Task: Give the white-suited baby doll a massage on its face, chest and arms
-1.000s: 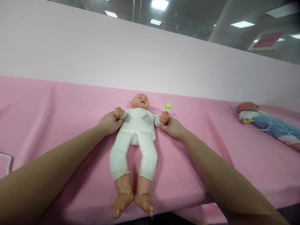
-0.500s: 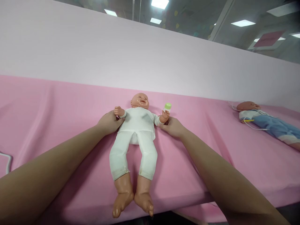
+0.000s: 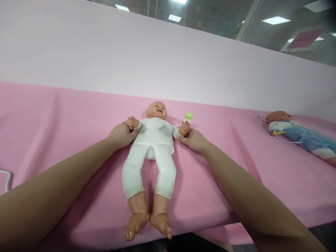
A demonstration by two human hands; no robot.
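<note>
A baby doll in a white top and trousers lies on its back on the pink sheet, feet toward me. My left hand is closed round the doll's arm at the left, thumb on the sleeve. At the other side my right hand holds the doll's other arm, its thumb near the cuff. Most fingers of both hands are hidden behind the doll's arms. Just behind the doll's raised right-side hand stands a small white bottle with a green cap.
A second doll in blue and white clothes, with thin white tubing and a yellow piece, lies at the right. A white bent rod or cable shows at the left edge. Behind the sheet rises a pale wall with glass above.
The whole view has shifted slightly, with the doll and sheet a little higher in the picture. Both hands keep their hold on the doll's arms.
</note>
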